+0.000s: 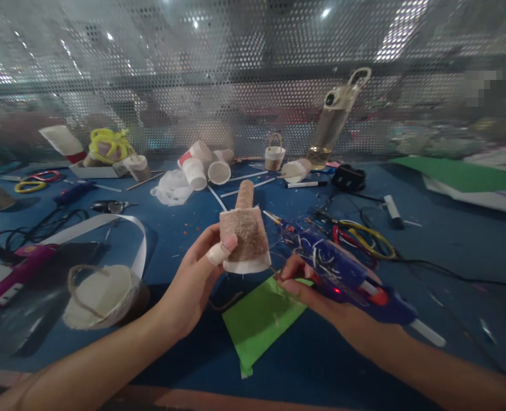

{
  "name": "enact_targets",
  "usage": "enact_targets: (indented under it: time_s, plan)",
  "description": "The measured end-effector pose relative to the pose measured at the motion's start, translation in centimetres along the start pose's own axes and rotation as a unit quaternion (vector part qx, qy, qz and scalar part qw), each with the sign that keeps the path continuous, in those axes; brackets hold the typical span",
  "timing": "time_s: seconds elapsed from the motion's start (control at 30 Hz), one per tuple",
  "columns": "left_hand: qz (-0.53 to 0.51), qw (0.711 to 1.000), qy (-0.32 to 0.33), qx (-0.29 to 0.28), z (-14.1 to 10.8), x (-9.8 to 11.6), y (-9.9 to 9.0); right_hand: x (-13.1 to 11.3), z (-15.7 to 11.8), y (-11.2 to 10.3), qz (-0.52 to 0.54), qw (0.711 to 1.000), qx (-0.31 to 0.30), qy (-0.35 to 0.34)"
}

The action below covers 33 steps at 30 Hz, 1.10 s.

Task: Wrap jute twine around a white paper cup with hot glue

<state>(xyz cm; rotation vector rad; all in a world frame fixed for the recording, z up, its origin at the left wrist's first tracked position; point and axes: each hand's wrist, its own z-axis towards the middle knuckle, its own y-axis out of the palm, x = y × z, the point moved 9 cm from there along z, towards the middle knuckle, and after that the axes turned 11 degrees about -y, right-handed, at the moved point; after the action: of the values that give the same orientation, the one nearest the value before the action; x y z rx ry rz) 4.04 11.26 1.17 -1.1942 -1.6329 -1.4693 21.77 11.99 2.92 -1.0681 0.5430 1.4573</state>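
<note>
My left hand (pixel 193 279) is closed around a twine-wrapped paper cup (pixel 248 237), its thumb on the twine and a bandage-like wrap on that thumb. A white rim shows at the cup's lower end, and a narrow brown twine-covered stem rises from its top. My right hand (pixel 306 285) grips a blue hot glue gun (pixel 334 260) with a lit red light. The nozzle points left towards the cup, apart from it. Thin strands show by the right fingertips; whether they are pinched I cannot tell. Below both hands lies a green paper sheet (pixel 261 322).
On the left stand a handled cup basket (pixel 102 294) and a purple glue gun (pixel 17 274). Paper cups (pixel 195 171), a small basket (pixel 274 157) and a tilted bottle (pixel 332 125) line the back. Scissors (pixel 370 240) and cables lie right.
</note>
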Motion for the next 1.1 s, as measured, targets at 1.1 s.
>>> enact_targets:
  time_s: [1.1]
  plan:
    - [-0.054, 0.998, 0.017, 0.024, -0.1, 0.7, -1.2, -3.0, -0.4, 0.4, -0.097, 0.966, -0.166, -0.174]
